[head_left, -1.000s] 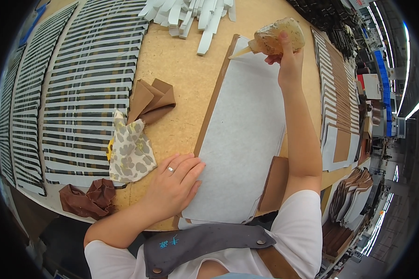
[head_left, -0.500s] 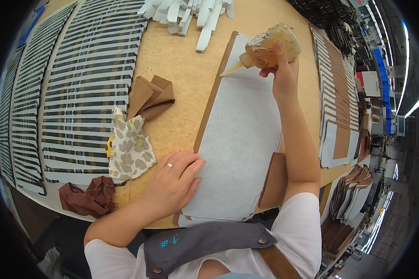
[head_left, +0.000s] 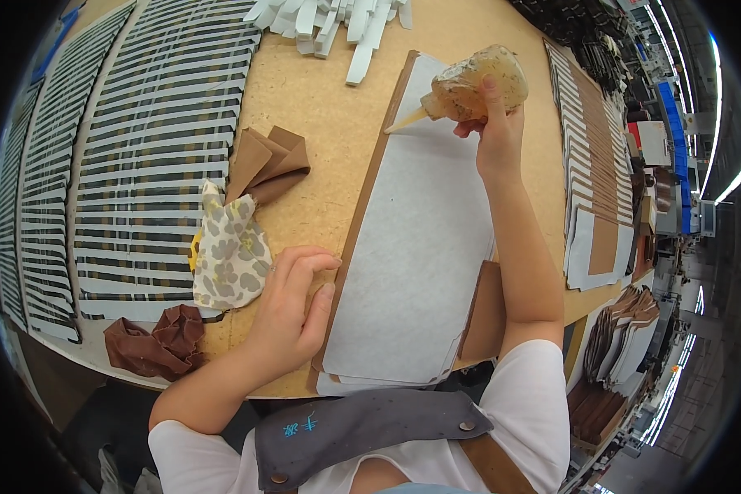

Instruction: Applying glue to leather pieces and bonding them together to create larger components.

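My right hand [head_left: 492, 123] grips a soft, translucent squeeze bottle [head_left: 469, 82] with a pointed nozzle, held over the far end of a grey-white sheet [head_left: 420, 247]. The nozzle tip points left toward the sheet's far left edge. The sheet lies on a brown backing panel [head_left: 370, 181] on the chipboard table [head_left: 321, 123]. My left hand [head_left: 292, 309] rests with fingers curled at the near left edge of the sheet and panel, holding nothing.
A spotted cloth [head_left: 226, 259] and folded brown pieces [head_left: 267, 160] lie left of the sheet. Crumpled brown leather [head_left: 152, 342] sits at the table's near edge. Rows of white strips [head_left: 140, 148] cover the left. Loose white strips [head_left: 321, 16] lie at the far end; stacked panels [head_left: 593, 165] on the right.
My right hand has turned the bottle so its nozzle points left and down at the sheet's far edge. My left hand's fingers have curled in at the near edge.
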Demonstrator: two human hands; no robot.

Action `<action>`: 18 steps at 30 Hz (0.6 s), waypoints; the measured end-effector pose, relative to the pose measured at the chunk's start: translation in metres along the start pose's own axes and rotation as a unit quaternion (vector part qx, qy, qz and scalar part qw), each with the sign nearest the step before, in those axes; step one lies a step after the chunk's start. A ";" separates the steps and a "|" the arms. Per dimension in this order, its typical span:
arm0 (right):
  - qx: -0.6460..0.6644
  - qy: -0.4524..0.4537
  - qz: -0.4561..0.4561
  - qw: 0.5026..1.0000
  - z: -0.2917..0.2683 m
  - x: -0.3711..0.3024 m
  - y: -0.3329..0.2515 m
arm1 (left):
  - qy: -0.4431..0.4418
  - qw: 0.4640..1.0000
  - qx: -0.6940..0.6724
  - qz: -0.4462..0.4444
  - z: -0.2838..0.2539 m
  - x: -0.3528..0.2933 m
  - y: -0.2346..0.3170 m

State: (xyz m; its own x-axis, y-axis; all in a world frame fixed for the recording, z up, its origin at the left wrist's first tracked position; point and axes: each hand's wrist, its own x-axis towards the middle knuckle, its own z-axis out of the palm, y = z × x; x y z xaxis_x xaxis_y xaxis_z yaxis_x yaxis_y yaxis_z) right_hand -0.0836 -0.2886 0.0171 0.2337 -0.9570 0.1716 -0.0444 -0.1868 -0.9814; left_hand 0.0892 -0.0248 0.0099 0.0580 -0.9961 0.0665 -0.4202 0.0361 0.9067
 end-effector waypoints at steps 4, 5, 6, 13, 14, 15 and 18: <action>0.011 0.007 0.029 0.999 0.002 -0.010 0.000 | 0.009 0.999 -0.041 -0.015 -0.002 0.001 0.000; 0.011 0.007 0.029 0.999 0.001 -0.012 0.001 | 0.009 0.999 -0.042 -0.015 -0.002 0.001 0.000; 0.015 0.001 0.035 0.999 0.000 -0.014 0.001 | 0.009 0.999 -0.046 -0.016 -0.002 0.001 0.000; 0.023 -0.004 0.049 0.999 0.003 -0.031 -0.001 | 0.016 0.998 -0.061 -0.012 0.000 0.001 -0.003; 0.023 -0.004 0.049 0.999 0.003 -0.034 -0.001 | 0.015 0.998 -0.062 -0.012 -0.001 0.001 -0.004; 0.024 -0.008 0.049 0.998 0.004 -0.036 -0.002 | 0.016 0.998 -0.065 -0.013 -0.001 0.001 -0.003; 0.024 -0.012 0.050 0.998 0.009 -0.043 -0.007 | 0.020 0.997 -0.074 -0.022 -0.001 0.001 -0.004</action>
State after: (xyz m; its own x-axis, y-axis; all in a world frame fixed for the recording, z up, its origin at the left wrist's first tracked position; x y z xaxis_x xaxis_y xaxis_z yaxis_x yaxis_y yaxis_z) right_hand -0.0844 -0.2436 0.0159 0.2540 -0.9646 0.0702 -0.0215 -0.0782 -0.9967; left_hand 0.0913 -0.0261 0.0071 0.1103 -0.9931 0.0393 -0.2777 0.0072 0.9606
